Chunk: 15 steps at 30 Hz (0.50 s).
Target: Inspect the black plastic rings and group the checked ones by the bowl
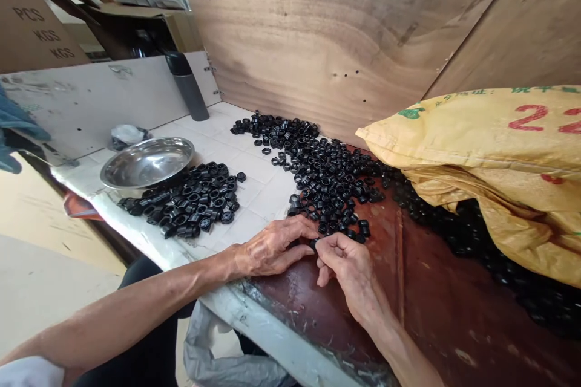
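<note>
My right hand (347,269) pinches a small black plastic hex-sided fitting (313,243) between thumb and fingertips, above a reddish-brown board (336,320). My left hand (272,248) lies curled just beside it, its fingertips almost at the same piece, and its palm hides whatever the fingers may hold. Just beyond both hands spreads a large loose heap of similar black fittings (322,178) on white tiles (267,193). A smaller heap (186,202) lies to the left, nearer my left forearm.
A steel bowl (147,163) stands on the tiles beyond the smaller heap. At right, a yellow woven sack (481,157) slumps over a dark mass of fittings (467,236). Plywood boards (318,54) wall the back, and a dark vacuum flask (186,86) stands in the corner.
</note>
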{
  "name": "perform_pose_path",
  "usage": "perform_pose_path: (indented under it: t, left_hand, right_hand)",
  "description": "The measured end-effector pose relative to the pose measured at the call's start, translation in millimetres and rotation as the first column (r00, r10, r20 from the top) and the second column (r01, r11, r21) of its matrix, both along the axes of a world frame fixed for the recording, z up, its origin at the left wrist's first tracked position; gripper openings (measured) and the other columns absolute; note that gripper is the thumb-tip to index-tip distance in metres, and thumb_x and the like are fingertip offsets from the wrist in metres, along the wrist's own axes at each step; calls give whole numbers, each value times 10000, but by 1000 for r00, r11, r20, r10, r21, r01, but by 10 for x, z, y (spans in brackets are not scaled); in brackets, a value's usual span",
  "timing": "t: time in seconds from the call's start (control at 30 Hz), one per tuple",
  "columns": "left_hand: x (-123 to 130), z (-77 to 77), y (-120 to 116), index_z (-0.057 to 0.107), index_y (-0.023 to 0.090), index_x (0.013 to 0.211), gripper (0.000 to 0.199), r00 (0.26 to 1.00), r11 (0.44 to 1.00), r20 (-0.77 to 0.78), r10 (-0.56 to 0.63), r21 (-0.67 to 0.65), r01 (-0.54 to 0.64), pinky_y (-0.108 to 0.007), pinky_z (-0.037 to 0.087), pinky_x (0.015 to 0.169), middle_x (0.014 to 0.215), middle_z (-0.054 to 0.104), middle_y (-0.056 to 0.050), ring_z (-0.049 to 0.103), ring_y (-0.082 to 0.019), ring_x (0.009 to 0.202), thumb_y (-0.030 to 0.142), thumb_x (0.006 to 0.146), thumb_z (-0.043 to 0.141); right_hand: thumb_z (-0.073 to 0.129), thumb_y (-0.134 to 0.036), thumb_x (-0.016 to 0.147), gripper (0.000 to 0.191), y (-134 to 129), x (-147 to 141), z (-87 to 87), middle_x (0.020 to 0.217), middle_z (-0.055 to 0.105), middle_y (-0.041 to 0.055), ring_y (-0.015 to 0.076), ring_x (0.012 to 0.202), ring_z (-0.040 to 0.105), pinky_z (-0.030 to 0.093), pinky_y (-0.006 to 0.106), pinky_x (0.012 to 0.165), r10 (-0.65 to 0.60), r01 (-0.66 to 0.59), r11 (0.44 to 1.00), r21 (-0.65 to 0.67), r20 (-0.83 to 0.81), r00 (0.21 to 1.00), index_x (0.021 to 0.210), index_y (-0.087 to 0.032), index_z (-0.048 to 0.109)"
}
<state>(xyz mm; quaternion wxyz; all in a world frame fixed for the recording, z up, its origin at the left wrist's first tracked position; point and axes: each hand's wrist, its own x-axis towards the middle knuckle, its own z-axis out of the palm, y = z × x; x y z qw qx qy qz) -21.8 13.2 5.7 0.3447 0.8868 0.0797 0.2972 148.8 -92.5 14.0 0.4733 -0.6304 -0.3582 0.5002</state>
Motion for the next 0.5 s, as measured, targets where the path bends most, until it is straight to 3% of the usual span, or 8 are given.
perform_pose_path:
  t: [0.13,0.2,0.27,0.33,0.4,0.43,0.5]
  left_hand:
    - [-265,144,-67,582,189,1112,209,968,1000,-252,-3,0,3,-300,546,807,1028,686,-69,667,-185,894,144,910,605]
    - [-420,198,-82,581,190,1068,216,932,998,-360,40,60,-20,-288,521,752,973,662,-48,637,-172,809,127,863,607]
    - [-525,215,-75,591,193,1018,168,902,990,-412,126,109,-88,-287,507,745,934,641,-31,623,-167,783,169,856,629]
    - [-550,189,-41,605,192,986,109,879,970,-412,241,124,-208,-290,506,758,910,626,-22,622,-164,779,242,893,634]
    - [-500,128,25,618,181,1008,100,862,931,-351,365,127,-343,-293,515,772,931,618,-35,623,-158,782,241,944,572]
    - [-456,91,68,620,173,1045,133,855,907,-302,422,129,-402,-292,520,774,959,616,-46,620,-151,776,193,950,529]
    - [-354,19,159,612,169,1149,274,850,887,-254,461,145,-438,-275,525,726,1056,614,-68,605,-132,741,109,898,520]
  right_hand:
    - [571,-555,934,469,-15,85,-30,487,594,-23,128,425,575,420,240,519,192,-182,981,-61,369,909,622,-205,581]
    - [544,-555,949,488,-10,134,-57,464,557,-20,141,434,563,398,247,486,187,-188,981,-54,530,827,595,-218,552]
    - [588,-473,936,365,-3,160,-94,522,586,-12,164,502,601,424,254,494,139,-181,983,2,633,761,675,-219,599]
    - [621,-326,915,143,-1,145,-137,745,697,35,199,681,688,515,271,583,101,-245,963,109,697,710,915,-200,688]
    - [586,-173,905,395,-2,92,-181,1165,705,116,242,1006,710,589,323,804,103,-404,888,219,762,639,1297,-185,630]
    - [555,-116,903,551,-3,57,-204,1368,619,137,261,1170,658,579,362,925,118,-500,831,243,802,585,1448,-196,533]
    - [510,-54,906,707,1,-6,-252,1586,436,118,295,1336,538,539,438,1048,142,-640,738,214,878,458,1578,-240,393]
